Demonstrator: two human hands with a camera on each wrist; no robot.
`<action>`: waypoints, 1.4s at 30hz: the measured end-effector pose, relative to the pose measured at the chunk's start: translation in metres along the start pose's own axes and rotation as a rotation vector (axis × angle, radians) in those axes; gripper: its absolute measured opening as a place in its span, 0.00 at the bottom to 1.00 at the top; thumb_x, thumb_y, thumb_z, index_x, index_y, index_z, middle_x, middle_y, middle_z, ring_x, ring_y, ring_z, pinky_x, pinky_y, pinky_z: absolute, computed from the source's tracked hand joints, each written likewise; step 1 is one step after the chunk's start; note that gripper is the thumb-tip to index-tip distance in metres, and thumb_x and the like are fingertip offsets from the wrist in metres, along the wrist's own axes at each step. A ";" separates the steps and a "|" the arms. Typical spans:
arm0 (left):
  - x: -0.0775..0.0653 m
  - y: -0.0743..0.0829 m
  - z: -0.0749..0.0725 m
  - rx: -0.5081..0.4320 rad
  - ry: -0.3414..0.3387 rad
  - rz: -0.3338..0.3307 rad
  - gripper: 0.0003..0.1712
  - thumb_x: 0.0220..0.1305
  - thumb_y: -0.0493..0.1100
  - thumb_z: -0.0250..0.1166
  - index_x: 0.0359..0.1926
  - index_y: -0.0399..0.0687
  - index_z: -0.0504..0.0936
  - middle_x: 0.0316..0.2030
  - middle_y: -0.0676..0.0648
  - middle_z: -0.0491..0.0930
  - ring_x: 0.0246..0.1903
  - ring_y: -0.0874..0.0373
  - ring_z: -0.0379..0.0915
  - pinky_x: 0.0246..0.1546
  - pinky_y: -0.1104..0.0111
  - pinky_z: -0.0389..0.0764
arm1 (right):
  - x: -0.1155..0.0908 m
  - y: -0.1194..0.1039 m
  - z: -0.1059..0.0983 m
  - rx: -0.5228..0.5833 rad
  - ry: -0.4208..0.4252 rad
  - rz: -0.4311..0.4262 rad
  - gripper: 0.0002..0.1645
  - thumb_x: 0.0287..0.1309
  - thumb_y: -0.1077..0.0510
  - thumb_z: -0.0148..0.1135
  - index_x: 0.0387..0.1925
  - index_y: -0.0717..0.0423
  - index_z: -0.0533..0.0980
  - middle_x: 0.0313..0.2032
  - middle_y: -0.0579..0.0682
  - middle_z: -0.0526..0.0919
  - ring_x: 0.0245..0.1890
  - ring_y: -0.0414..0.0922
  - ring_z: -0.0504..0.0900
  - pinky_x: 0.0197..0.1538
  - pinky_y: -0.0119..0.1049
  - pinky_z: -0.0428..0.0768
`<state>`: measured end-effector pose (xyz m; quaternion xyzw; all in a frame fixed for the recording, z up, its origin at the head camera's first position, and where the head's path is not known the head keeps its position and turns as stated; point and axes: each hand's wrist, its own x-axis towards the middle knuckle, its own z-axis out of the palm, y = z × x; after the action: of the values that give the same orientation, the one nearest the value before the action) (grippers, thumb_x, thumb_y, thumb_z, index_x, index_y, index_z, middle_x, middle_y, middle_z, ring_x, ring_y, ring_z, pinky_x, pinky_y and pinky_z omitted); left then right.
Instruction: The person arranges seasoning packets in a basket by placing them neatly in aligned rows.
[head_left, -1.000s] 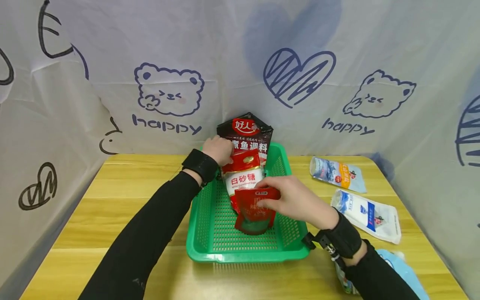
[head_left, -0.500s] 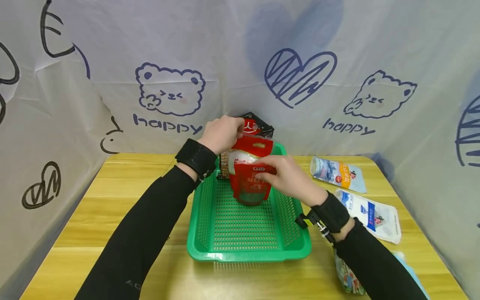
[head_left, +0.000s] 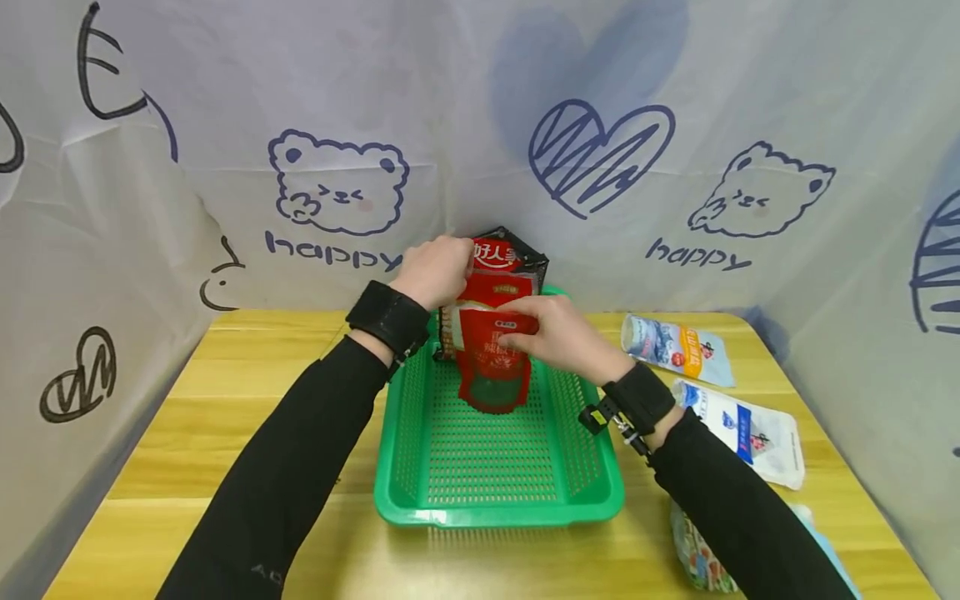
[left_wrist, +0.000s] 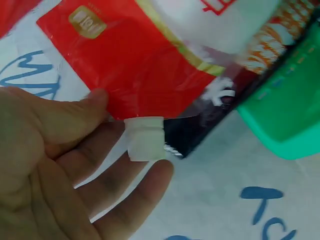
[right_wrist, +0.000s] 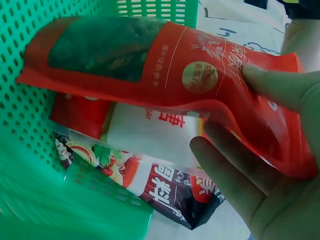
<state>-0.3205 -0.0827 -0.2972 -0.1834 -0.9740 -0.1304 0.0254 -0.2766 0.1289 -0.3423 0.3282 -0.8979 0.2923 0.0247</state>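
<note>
My left hand (head_left: 437, 271) pinches the sugar bag (left_wrist: 135, 65) by its top; my right hand (head_left: 566, 333) pinches the red windowed pouch (head_left: 492, 367) in front. Black seasoning packet (head_left: 497, 253) behind, all in green basket (head_left: 498, 514).

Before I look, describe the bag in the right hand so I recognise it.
Find the green basket on the table. Near its far end, the right hand holds the frontmost bag. Unlike the white-and-red bag and black bag behind, it is red with a dark lower window.
</note>
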 end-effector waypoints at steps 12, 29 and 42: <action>-0.003 -0.011 0.010 -0.006 0.016 -0.025 0.10 0.73 0.39 0.63 0.52 0.41 0.80 0.48 0.41 0.81 0.48 0.43 0.79 0.46 0.50 0.83 | -0.008 -0.003 -0.001 0.038 -0.007 0.033 0.26 0.61 0.52 0.77 0.59 0.55 0.83 0.55 0.50 0.86 0.54 0.50 0.83 0.55 0.46 0.83; -0.034 -0.012 -0.007 -0.086 0.164 -0.017 0.27 0.73 0.39 0.64 0.69 0.38 0.73 0.63 0.38 0.75 0.61 0.40 0.73 0.54 0.46 0.81 | -0.023 -0.009 -0.012 0.070 0.089 0.008 0.31 0.62 0.50 0.75 0.64 0.55 0.79 0.60 0.53 0.82 0.58 0.53 0.80 0.59 0.51 0.81; -0.131 -0.039 0.006 -0.395 0.416 -0.087 0.21 0.74 0.40 0.64 0.64 0.38 0.78 0.51 0.39 0.77 0.44 0.45 0.78 0.40 0.55 0.78 | -0.093 0.040 -0.033 0.212 0.505 -0.046 0.27 0.71 0.55 0.66 0.69 0.47 0.75 0.65 0.49 0.79 0.65 0.47 0.76 0.65 0.39 0.77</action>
<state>-0.2126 -0.1620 -0.3253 -0.1120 -0.9106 -0.3535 0.1826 -0.2324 0.2247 -0.3568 0.2660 -0.8199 0.4567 0.2201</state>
